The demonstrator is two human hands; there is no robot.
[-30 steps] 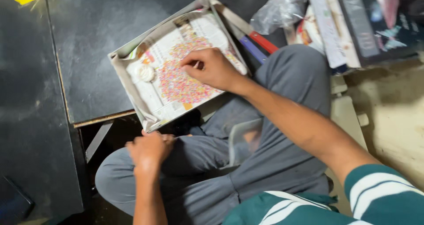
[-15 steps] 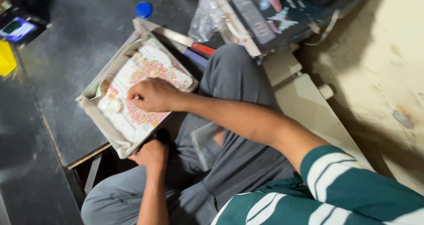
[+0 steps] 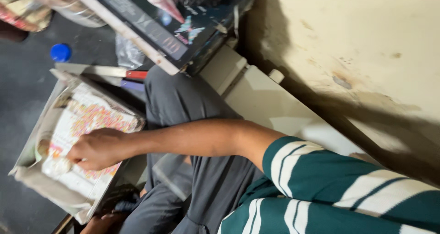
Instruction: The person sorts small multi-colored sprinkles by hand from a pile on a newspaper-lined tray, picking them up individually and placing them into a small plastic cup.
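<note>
A shallow grey tray (image 3: pixel 32 181) lies at the left on a dark surface, holding a white sheet (image 3: pixel 91 119) covered with small pink, orange and yellow dots. My right hand (image 3: pixel 98 147) rests on that sheet, fingers curled together around what looks like a thin white stick at the fingertips. My right arm, in a green and white striped sleeve, reaches across my grey-trousered lap. Only part of my left hand (image 3: pixel 100 224) shows at the bottom edge, just below the tray's near corner; its fingers are cut off.
A blue round cap (image 3: pixel 60 52) lies beyond the tray. A flat blade with a red handle (image 3: pixel 136 74) and a clear plastic bag (image 3: pixel 128 52) sit by my knee. A dark printed box (image 3: pixel 151 27) leans above. A cream wall (image 3: pixel 348 41) fills the right.
The view has swung right and closer, so the tray has slid to the left. My right hand has shifted toward the sheet's near left end. My left hand has dropped to the bottom edge.
</note>
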